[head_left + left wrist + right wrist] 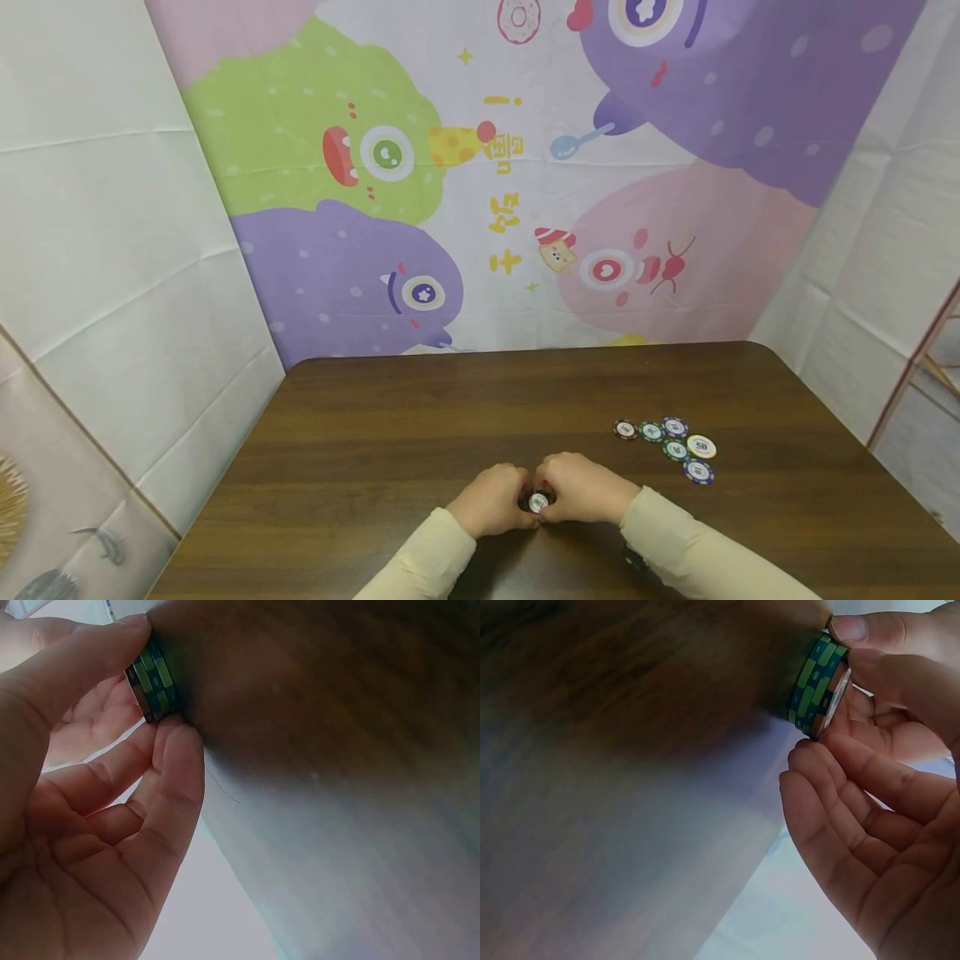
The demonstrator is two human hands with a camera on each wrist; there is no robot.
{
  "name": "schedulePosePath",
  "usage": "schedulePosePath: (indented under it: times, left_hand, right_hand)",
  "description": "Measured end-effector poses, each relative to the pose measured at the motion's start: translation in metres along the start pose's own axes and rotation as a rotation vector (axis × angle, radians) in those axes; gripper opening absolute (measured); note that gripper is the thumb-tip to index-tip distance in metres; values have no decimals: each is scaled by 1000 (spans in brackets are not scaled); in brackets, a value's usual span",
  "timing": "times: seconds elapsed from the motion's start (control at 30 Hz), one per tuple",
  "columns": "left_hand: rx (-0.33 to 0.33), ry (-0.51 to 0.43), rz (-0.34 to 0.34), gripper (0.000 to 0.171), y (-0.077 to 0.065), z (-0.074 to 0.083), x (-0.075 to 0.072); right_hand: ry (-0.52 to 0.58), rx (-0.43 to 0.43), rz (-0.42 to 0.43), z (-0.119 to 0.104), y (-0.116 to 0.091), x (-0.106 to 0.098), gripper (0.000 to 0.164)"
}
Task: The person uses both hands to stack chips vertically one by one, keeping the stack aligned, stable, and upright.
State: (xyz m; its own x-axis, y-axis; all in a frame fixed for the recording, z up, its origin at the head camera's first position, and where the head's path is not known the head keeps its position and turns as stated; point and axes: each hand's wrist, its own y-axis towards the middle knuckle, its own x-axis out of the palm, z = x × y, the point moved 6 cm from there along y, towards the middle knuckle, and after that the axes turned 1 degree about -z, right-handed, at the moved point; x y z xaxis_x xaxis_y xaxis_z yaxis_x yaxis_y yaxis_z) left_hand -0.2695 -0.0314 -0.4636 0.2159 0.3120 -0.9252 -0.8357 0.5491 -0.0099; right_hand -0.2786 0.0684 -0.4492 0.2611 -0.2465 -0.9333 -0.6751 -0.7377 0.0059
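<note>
Near the front middle of the table [420, 433], a short stack of poker chips [537, 502] sits between both hands. Its edge [155, 679] shows green and dark blocks in the left wrist view. My left hand [495, 498] holds the stack from the left, thumb and fingers curved round its rim. From the right, my right hand [581, 490] holds the same stack with thumb and fingers. In the right wrist view the chips [817, 686] lie flush on one another, a pale-faced one with a reddish-brown edge on top. Part of the rim is hidden behind the fingers.
To the right lie several loose chips: a dark red one [625, 429], green ones [652, 432], blue ones [698, 471] and a yellow one [702, 447]. A cartoon-printed cloth [510, 317] hangs behind the table's far edge. White cloth [135, 208] hangs on the left.
</note>
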Motion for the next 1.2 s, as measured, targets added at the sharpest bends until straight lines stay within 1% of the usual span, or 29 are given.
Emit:
schedulePosePath:
  times: [0.33,0.47,0.67,0.93,1.03,1.2]
  left_hand:
    - [-13,-26,-18,26,-1,0,2]
    - [-24,-41,-20,24,-1,0,1]
    - [-36,-27,-21,27,-1,-1,1]
    - [-33,6,-5,28,0,-1,1]
    - [-36,19,-2,28,0,-1,1]
    - [-34,29,-3,27,0,-1,0]
  right_hand:
    - [19,11,10,0,-4,-3,11]
    - [42,56,21,7,-9,-6,21]
    - [29,126,78,25,-18,-16,32]
    - [-44,214,200,52,-33,-34,33]
    - [-24,254,233,66,-38,-40,33]
    - [13,312,261,90,-43,-48,36]
